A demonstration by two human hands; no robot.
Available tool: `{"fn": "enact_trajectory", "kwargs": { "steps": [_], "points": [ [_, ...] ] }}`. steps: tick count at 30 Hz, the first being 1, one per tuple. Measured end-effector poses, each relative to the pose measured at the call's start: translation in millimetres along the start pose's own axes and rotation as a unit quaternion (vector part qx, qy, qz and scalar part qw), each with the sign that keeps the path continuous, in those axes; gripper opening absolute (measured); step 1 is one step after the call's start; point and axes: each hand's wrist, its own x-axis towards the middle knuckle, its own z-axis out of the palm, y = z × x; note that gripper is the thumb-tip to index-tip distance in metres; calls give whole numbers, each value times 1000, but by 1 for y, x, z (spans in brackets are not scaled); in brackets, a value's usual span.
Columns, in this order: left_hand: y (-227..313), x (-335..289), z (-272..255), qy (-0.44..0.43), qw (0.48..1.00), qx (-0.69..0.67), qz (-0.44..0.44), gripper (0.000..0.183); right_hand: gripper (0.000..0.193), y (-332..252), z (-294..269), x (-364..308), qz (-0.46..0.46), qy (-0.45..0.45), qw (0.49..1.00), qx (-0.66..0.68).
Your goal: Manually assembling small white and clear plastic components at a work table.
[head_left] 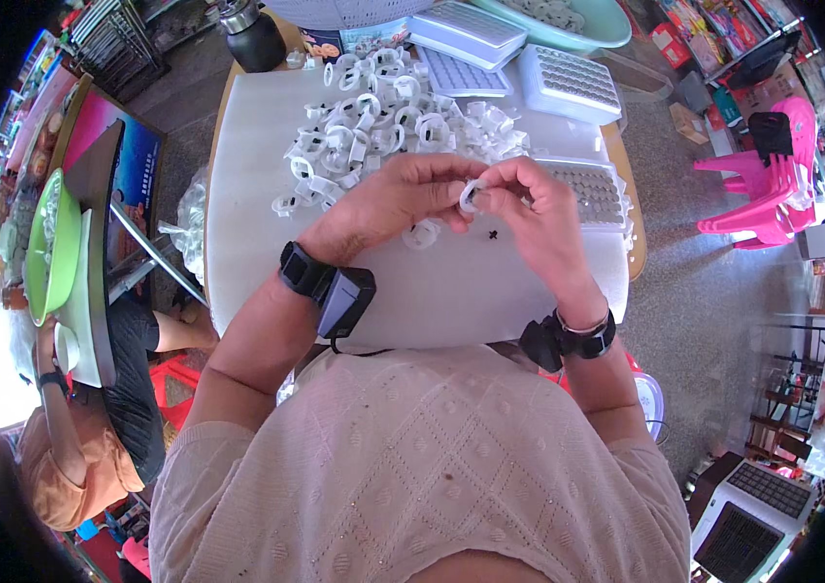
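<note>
A small white plastic ring (469, 199) with a dark spot inside is held up over the table between both hands. My left hand (398, 199) pinches it from the left with thumb and fingertips. My right hand (546, 222) grips its other side, fingers bent. Just beyond the hands spreads a heap of similar white ring-shaped parts (373, 126), many with dark bits in them. One loose white ring (421, 235) lies under my left hand. A tiny black piece (493, 234) rests on the white tabletop (412, 301). Beside my right hand is a tray of small round parts (587, 194).
At the back stand stacked white trays (471, 34), another filled tray (571, 83), a pale green basin (577, 24) and a dark flask (251, 39). A pink chair (772, 180) is off to the right. Another person (82, 447) sits at a side table on the left, near a green basin (51, 248).
</note>
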Motion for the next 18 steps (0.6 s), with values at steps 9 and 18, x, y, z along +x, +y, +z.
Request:
{"fn": "enact_trajectory", "kwargs": {
  "steps": [9,18],
  "points": [
    [-5,2,-2,20,989,-144,14,31,25,-6,12,-2,-178,72,964,-185],
    [-4,1,3,63,993,-100,12,28,26,-3,16,1,-228,77,935,-260]
  ]
}}
